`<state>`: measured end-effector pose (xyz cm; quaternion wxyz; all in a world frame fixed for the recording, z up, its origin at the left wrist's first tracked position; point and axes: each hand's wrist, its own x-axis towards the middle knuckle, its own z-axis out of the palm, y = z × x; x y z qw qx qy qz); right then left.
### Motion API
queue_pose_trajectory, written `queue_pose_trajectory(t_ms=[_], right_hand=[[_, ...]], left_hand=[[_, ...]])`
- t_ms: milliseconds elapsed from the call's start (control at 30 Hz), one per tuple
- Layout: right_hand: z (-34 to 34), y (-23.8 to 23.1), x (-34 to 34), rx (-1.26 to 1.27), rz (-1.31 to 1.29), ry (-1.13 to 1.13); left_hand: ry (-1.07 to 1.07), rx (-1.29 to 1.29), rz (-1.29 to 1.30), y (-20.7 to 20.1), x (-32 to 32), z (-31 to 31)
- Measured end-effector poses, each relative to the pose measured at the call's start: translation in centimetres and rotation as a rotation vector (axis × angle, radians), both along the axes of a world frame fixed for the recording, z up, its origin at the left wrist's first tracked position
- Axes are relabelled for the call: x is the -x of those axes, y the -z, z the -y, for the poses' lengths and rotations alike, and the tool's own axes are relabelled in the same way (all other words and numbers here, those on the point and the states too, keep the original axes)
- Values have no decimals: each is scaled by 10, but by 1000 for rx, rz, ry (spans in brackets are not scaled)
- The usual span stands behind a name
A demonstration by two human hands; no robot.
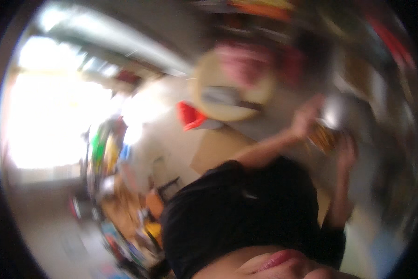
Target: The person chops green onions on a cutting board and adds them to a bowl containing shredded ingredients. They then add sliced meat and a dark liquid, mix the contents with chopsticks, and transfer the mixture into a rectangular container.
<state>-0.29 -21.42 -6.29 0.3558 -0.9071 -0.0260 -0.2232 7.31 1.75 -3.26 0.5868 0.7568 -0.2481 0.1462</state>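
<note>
Motion smears the whole head view. On the right side, both my arms reach out in front of my dark top. My left hand point(306, 118) is at the side of a shiny silver metal bowl point(334, 111) and seems to grip its edge; the fingers are blurred. Just below the metal surface shows a brownish-orange heap point(323, 138), too smeared to name. My right hand point(347, 151) is beside this heap, on its other side. Whether its fingers close on anything cannot be made out.
A round pale cutting board point(204, 74) stands ahead, bearing a wide-bladed cleaver point(223, 96) and a pink lump like meat point(243, 65). Next to it is a bright red object point(190, 116). A brown flat sheet point(218, 151) lies nearer. Cluttered goods point(120, 204) fill the left.
</note>
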Motion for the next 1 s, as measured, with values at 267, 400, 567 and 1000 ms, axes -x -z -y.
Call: queue_pose_trajectory(t_ms=[267, 400, 567, 1000], right_hand=[[8, -17, 6, 265, -53, 169], [14, -6, -1, 347, 22, 210], [20, 8, -9, 425, -5, 171], [6, 11, 20, 156, -136, 181]], left_hand=[[15, 58, 347, -4, 2, 23], [6, 67, 320, -1, 3, 28], [11, 102, 341, 0, -3, 31], [-137, -102, 137, 0, 3, 16]])
